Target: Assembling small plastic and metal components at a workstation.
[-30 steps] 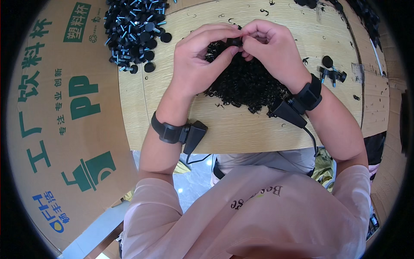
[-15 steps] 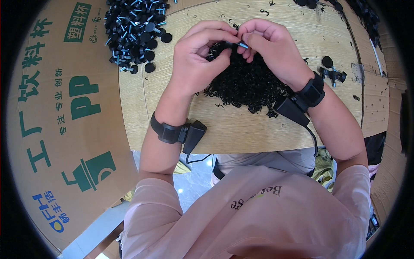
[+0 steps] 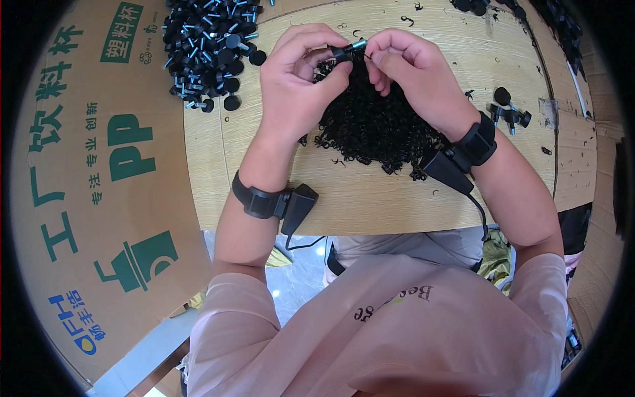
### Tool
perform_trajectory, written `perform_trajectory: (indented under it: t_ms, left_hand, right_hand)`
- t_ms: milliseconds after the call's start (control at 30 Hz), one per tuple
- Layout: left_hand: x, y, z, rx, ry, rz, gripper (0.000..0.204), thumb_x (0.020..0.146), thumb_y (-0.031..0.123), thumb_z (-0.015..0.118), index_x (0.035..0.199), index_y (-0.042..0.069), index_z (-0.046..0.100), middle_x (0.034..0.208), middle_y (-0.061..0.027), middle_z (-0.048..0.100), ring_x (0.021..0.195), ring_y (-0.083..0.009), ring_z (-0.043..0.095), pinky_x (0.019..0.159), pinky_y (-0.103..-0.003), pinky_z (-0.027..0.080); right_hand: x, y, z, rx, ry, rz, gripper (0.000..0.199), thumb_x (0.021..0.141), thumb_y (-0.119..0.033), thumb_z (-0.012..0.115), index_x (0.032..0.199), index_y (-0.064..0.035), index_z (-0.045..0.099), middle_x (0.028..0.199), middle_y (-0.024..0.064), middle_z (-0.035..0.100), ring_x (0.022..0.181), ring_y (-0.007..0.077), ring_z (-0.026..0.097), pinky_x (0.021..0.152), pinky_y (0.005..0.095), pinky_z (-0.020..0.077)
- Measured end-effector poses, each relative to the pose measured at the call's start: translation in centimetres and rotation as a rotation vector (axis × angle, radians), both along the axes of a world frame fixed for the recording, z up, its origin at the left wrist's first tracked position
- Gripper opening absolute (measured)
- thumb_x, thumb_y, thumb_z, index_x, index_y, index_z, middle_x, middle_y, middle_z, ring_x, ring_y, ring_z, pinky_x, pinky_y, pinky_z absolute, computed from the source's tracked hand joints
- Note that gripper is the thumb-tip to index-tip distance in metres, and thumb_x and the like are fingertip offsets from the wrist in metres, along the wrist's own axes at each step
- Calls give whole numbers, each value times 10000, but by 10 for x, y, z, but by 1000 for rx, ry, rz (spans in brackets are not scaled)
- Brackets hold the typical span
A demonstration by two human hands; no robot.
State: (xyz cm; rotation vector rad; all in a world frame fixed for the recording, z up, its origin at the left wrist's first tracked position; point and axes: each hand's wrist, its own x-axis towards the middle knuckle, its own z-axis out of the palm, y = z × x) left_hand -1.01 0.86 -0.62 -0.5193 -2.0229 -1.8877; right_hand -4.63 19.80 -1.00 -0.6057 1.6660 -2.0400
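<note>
My left hand (image 3: 297, 83) is closed on a black-headed screw foot (image 3: 340, 53), gripped by its head between thumb and fingers. Its shiny metal shank points right and slightly up, close to the fingertips of my right hand (image 3: 418, 74). A thumb-and-finger pinch closes my right hand, with a thin dark bit, likely a small black clip (image 3: 368, 57), showing at its tips. Both hands are above a heap of small curled black clips (image 3: 383, 135) on the wooden tabletop (image 3: 370, 205).
Many loose black-headed screw feet (image 3: 215, 53) lie heaped at the far left. Several more screw feet (image 3: 509, 114) lie to the right. Stray clips dot the table. A printed cardboard sheet (image 3: 126, 218) stands on the left. Each wrist wears a strapped black device (image 3: 301, 206) with a cable.
My left hand has shifted slightly left and up, tilting the screw foot so its shank now points up to the right, with the head in view. My right hand stays nearly still.
</note>
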Motion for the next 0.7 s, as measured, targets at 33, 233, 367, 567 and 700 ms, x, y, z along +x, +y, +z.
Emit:
perform_trajectory:
  t_ms: [33,233,367,567,700]
  left_hand:
    - [0,-1,0,-1,0,1,358,716,-219,619,1028,-46,637,1137,-119,564,1038,-193,596,903,-307,520]
    - [1,-6,0,-243,44,28,316,675,-226,562,915,-43,655,1081,-121,581,1005,-197,603,871,-303,521]
    - [-1,-6,1,116,-54,-25,277,670,-200,585,887,-43,654,1057,-95,579,953,-163,598,818,-265,503]
    - [-2,1,4,250,-114,95,305,667,-208,586,908,-31,647,1035,-79,562,931,-150,597,817,-252,510]
    - [-2,-1,1,-24,-29,126,280,660,-204,577,864,-25,642,998,-60,561,905,-141,590,784,-257,506]
  right_hand:
    - [0,0,0,-1,0,1,150,947,-136,535,1020,-24,601,807,24,619,720,84,577,674,230,491]
    - [0,0,1,27,-27,-39,146,943,-138,519,1009,-35,597,794,18,605,716,83,569,669,232,491]
    - [2,-2,1,47,-7,-41,139,941,-140,515,992,-38,594,791,15,601,714,82,570,667,232,491]
    - [2,-1,0,41,17,-40,132,941,-137,502,965,-37,585,787,11,596,707,85,570,659,235,492]
    - [1,-1,0,-56,-40,-82,138,939,-130,455,959,-45,562,821,24,591,703,95,574,648,246,494]
